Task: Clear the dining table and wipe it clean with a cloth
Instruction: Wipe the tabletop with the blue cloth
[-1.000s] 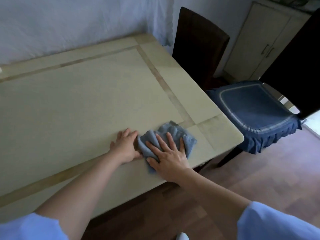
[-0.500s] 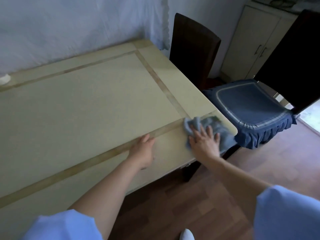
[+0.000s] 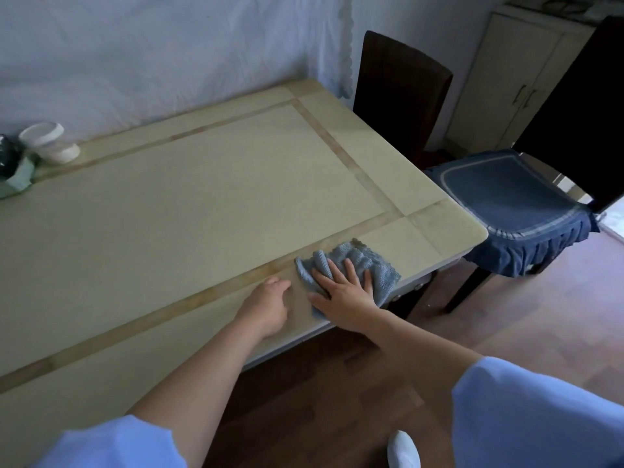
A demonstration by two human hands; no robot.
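A crumpled blue-grey cloth (image 3: 368, 261) lies on the pale dining table (image 3: 189, 197) near its front right corner. My right hand (image 3: 344, 288) presses flat on the cloth with fingers spread. Just to its left, my left hand (image 3: 266, 307) rests on the tabletop by the front edge, fingers relaxed and holding nothing. A small gap separates the two hands.
At the table's far left stand a white lidded container (image 3: 47, 141) and a dark and green object (image 3: 13, 170), cut off by the frame. A dark chair (image 3: 401, 89) stands behind the table's right end. A second chair with a blue cushion (image 3: 506, 204) is at the right. A cabinet (image 3: 516, 79) stands behind.
My right hand slid the cloth out to the table's right corner, then back left toward my left hand. The view shifted, bringing the items at far left into sight.
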